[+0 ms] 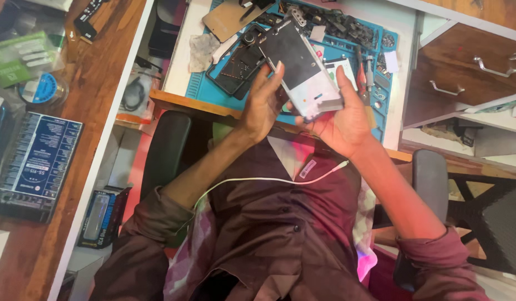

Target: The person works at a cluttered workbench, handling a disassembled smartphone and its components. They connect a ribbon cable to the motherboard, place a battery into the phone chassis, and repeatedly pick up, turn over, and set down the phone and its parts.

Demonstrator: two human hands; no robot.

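Blue repair mat [213,95] w/ black phone frame [235,64], red-handled pliers [361,69], white cable [258,179], dark box [38,161] at left.

Dark maroon button-up shirt [280,228] with small dark buttons down the front, sleeves pushed up and bunched at the elbows, bare left hand [262,106] and right hand [341,125], thin white cable [258,179] trailing across the chest

both hands [302,111] raised, close together — fingers curled, gripping
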